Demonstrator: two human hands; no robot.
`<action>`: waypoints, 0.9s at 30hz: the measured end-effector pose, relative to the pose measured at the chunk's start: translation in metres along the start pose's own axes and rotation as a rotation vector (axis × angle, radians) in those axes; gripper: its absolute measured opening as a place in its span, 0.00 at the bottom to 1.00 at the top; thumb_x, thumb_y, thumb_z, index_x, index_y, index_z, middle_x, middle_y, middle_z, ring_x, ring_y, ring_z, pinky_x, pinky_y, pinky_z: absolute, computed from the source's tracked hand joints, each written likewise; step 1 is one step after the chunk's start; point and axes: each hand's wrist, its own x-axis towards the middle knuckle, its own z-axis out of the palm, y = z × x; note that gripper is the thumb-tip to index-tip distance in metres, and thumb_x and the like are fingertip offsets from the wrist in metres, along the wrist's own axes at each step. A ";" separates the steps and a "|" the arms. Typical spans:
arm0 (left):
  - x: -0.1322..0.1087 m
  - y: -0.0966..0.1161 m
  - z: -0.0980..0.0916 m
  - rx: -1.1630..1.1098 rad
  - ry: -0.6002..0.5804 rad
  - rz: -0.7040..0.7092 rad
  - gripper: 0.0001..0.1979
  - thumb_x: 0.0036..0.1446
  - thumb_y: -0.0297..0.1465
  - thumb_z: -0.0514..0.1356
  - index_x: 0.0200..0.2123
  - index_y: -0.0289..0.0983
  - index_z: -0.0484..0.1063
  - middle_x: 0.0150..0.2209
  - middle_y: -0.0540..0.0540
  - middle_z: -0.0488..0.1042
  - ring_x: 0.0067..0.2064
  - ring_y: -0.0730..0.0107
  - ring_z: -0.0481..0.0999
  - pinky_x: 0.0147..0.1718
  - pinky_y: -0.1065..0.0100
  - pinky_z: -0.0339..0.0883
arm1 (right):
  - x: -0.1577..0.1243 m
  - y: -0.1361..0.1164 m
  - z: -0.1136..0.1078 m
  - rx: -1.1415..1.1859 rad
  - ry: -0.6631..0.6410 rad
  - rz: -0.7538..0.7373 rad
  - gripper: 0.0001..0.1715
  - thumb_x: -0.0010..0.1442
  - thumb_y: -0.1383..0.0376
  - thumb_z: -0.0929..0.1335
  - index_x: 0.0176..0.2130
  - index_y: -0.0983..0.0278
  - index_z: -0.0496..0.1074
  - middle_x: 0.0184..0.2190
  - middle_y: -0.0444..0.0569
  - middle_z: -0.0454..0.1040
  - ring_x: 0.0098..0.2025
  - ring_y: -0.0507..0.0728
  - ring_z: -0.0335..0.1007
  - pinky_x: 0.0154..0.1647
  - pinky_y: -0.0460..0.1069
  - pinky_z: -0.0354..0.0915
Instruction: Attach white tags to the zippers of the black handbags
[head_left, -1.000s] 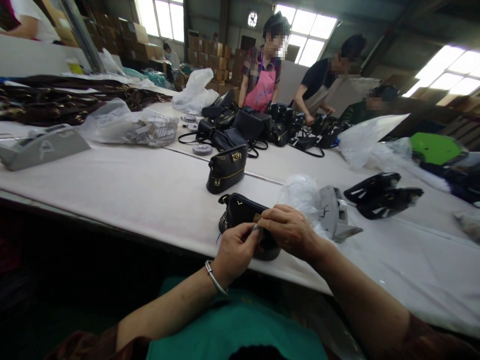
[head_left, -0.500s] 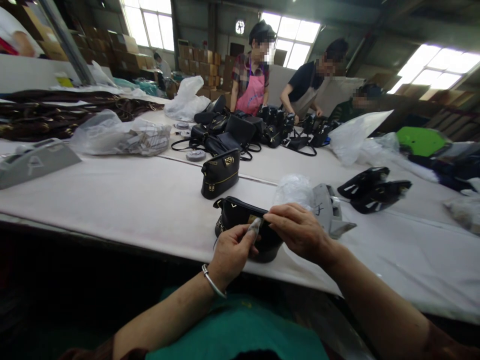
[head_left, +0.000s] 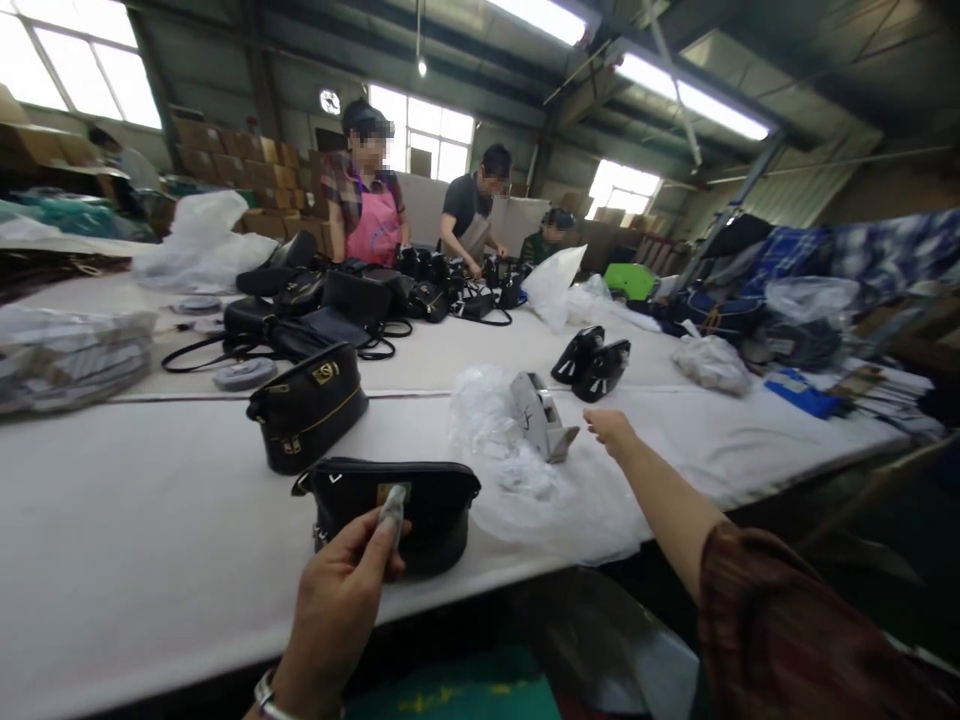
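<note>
A black handbag (head_left: pixel 439 510) with a gold plate on its front stands at the near table edge. In front of that plate is my left hand (head_left: pixel 337 590), thumb and fingers pressed together. A small pale grey piece (head_left: pixel 391 503) shows at the thumb tip; whether it is held or covers the thumb I cannot tell. My right hand (head_left: pixel 611 432) is stretched out to the right above the table, fingers apart and somewhat bent, apparently holding nothing. It is nearest to a grey tape dispenser (head_left: pixel 534 415) and two black items with pale slots (head_left: pixel 592 362). Another black handbag (head_left: pixel 311 410) with gold zips stands behind the first.
Clear plastic wrap (head_left: pixel 487 425) lies around the dispenser. Black bags with straps (head_left: pixel 330 310) are piled across the table (head_left: pixel 187 520). A wrapped bundle (head_left: pixel 75 355) sits at left. Co-workers, one in a pink apron (head_left: pixel 375 228), stand on the far side.
My right hand has left the handbag's top edge and moved out to the right. My left hand stays at the gold plate. The view has turned right.
</note>
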 end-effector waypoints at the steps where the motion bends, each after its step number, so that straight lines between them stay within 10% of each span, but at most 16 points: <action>1: 0.000 0.001 0.000 0.012 0.009 -0.003 0.28 0.50 0.53 0.65 0.44 0.36 0.80 0.26 0.47 0.77 0.28 0.66 0.74 0.31 0.67 0.69 | 0.003 0.006 0.005 0.020 -0.039 0.060 0.16 0.67 0.59 0.68 0.49 0.67 0.71 0.44 0.51 0.75 0.41 0.56 0.74 0.41 0.54 0.73; 7: -0.001 0.003 0.003 0.047 0.060 0.004 0.30 0.48 0.55 0.65 0.43 0.35 0.80 0.23 0.47 0.75 0.27 0.65 0.74 0.30 0.67 0.69 | 0.012 0.016 0.032 0.183 -0.187 0.210 0.17 0.67 0.58 0.68 0.50 0.66 0.71 0.47 0.51 0.73 0.44 0.57 0.73 0.44 0.55 0.73; 18: 0.004 -0.013 -0.004 0.113 0.021 -0.026 0.28 0.52 0.53 0.63 0.47 0.38 0.79 0.26 0.48 0.76 0.30 0.64 0.74 0.33 0.66 0.67 | -0.019 0.032 -0.009 0.330 -0.122 -0.015 0.09 0.47 0.63 0.73 0.29 0.66 0.75 0.27 0.48 0.76 0.27 0.51 0.68 0.25 0.45 0.57; 27: 0.005 -0.008 -0.002 0.112 0.020 0.013 0.26 0.53 0.51 0.63 0.44 0.37 0.79 0.24 0.49 0.75 0.29 0.66 0.73 0.31 0.68 0.67 | -0.034 0.050 0.013 0.212 -0.126 0.050 0.06 0.48 0.67 0.70 0.23 0.65 0.70 0.20 0.46 0.71 0.19 0.48 0.59 0.17 0.44 0.53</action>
